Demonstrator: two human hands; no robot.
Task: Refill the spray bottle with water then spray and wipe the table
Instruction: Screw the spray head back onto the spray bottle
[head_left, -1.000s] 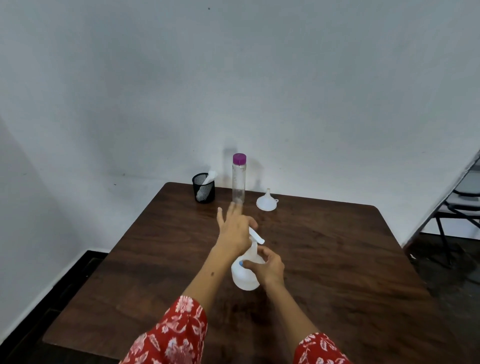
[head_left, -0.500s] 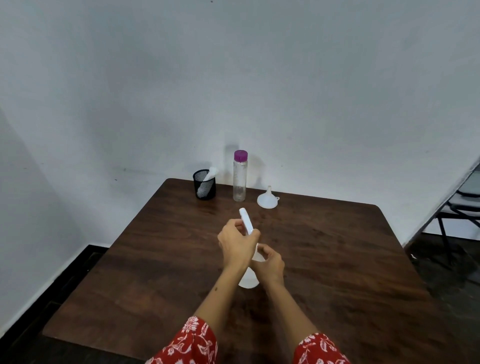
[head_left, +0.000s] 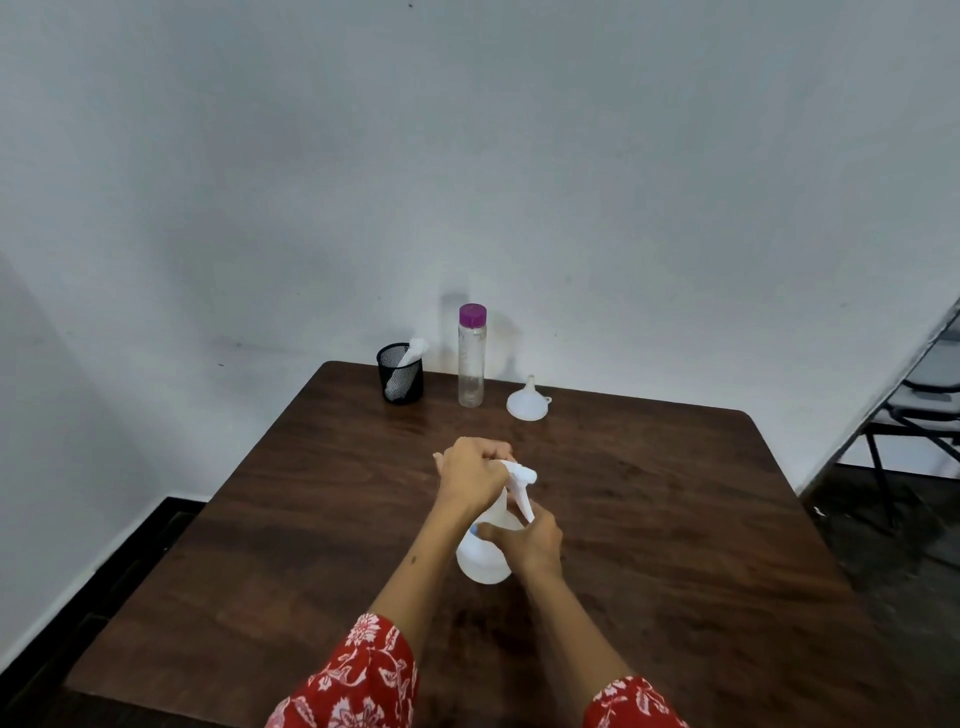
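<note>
A white translucent spray bottle (head_left: 483, 556) stands on the dark wooden table (head_left: 649, 509) in front of me. My left hand (head_left: 470, 475) grips its white spray head (head_left: 521, 475) from above, fingers curled around it. My right hand (head_left: 530, 538) holds the bottle's body from the right side. At the far edge stand a clear water bottle with a purple cap (head_left: 471, 356) and a white funnel (head_left: 528, 399), mouth down. A white cloth (head_left: 405, 366) sticks out of a black mesh cup (head_left: 400, 374).
The table's far edge runs along a white wall. A metal chair (head_left: 919, 405) stands off the table's right side. Dark floor lies to the left and right of the table.
My left hand went from fingers spread over the bottle to gripping the spray head. The head has turned, its nozzle now pointing right. My right hand has stayed on the bottle body.
</note>
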